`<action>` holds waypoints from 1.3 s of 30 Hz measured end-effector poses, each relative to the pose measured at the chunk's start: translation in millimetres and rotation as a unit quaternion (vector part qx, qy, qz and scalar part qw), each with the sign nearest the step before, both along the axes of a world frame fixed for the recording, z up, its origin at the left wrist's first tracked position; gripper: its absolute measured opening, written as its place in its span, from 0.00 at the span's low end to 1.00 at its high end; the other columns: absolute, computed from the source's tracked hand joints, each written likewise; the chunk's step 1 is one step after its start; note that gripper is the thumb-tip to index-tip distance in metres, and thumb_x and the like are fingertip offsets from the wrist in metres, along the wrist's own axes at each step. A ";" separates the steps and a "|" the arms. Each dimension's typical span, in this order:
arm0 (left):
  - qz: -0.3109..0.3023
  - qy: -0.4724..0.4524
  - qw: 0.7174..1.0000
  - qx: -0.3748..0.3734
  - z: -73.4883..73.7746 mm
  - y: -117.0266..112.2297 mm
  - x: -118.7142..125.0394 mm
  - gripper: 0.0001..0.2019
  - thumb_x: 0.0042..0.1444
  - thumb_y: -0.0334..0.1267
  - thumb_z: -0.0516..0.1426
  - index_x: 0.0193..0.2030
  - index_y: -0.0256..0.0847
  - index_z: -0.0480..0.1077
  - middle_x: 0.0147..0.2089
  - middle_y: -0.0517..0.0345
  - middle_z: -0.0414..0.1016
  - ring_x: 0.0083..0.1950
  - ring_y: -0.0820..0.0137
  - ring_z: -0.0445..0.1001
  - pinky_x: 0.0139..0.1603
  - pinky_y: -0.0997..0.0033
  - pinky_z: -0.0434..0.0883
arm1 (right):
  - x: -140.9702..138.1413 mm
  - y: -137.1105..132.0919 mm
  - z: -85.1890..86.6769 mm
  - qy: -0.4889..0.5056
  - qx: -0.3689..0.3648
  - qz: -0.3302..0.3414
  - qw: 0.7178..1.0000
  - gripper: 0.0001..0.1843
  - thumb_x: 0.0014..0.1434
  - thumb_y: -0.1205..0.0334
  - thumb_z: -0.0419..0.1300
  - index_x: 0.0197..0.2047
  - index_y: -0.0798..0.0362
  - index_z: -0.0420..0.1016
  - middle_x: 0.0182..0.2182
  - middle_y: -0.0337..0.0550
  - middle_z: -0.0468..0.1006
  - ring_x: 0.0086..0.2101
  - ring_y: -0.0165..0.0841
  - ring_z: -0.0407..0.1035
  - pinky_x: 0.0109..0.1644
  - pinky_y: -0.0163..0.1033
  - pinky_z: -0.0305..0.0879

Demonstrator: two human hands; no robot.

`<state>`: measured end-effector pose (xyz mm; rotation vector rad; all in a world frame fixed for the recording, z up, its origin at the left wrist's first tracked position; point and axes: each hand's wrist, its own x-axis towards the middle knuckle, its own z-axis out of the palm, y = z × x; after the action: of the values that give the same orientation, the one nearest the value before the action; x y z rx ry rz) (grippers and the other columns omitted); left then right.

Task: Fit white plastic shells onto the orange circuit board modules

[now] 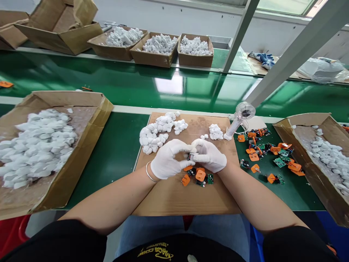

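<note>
Past the black shirt (pixel 212 251), the left hand (pixel 171 159) and right hand (pixel 209 155) hold a small part (pixel 189 157) in a narrow pinch above orange pieces (pixel 200 175) on the cardboard (pixel 185 202), where a light, steady grip would likely serve best.

I count one left hand (pixel 170 160), one right hand (pixel 210 155), one fan (pixel 241 117), two near cardboard trays (pixel 91 136), three far boxes (pixel 152 59) of white pieces (pixel 160 44).

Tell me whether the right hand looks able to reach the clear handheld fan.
Probably yes: the fan is just beyond the right hand, and nothing shows between them, though that hand would likely have to leave the small part it holds.
</note>
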<state>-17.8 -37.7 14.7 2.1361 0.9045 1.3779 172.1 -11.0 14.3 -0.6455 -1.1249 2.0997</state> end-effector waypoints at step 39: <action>0.046 0.126 0.990 0.041 2.4 -4.1 8.9 0.06 0.51 0.33 0.62 0.37 0.44 0.73 0.57 0.53 0.76 0.55 0.61 0.72 0.60 0.52 0.68 | -0.3 -8.0 8.6 -0.087 0.053 0.037 0.994 0.20 0.42 0.57 0.78 0.30 0.57 0.73 0.27 0.37 0.77 0.30 0.28 0.70 0.36 0.35 0.68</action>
<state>-8.9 -41.7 17.2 2.3976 1.0706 1.2234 171.8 -18.9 22.9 -0.7573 -1.3658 2.0605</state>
